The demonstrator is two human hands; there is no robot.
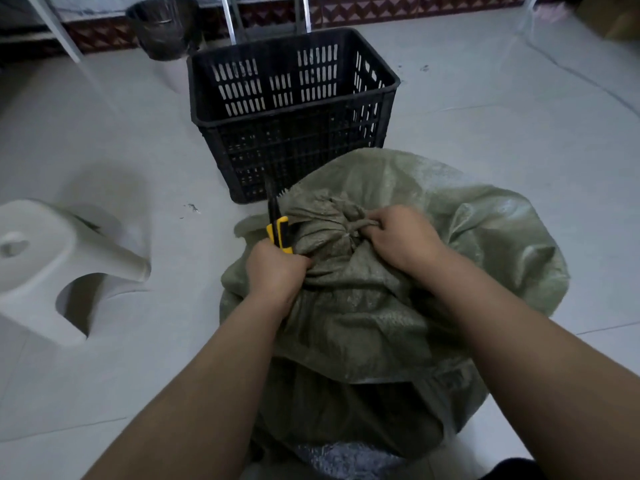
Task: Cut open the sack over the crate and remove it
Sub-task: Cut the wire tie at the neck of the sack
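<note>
Our left hand point(273, 271) grips a yellow knife point(279, 233), fingers curled round it; our right hand point(401, 237) pinches the tied neck of the green sack point(363, 306), on the floor point(519, 133) just before the black crate point(291, 109)

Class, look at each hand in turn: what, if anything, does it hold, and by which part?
The left hand grips the knife by the lower end of its handle. The right hand grips the sack at its tied neck.

The green sack point(363, 306) hides whatever fills it, and its base runs off the lower edge. The left grip point(273, 275) covers the handle end of the cutter point(281, 233); the white stool point(34, 268) is cropped at left.
</note>
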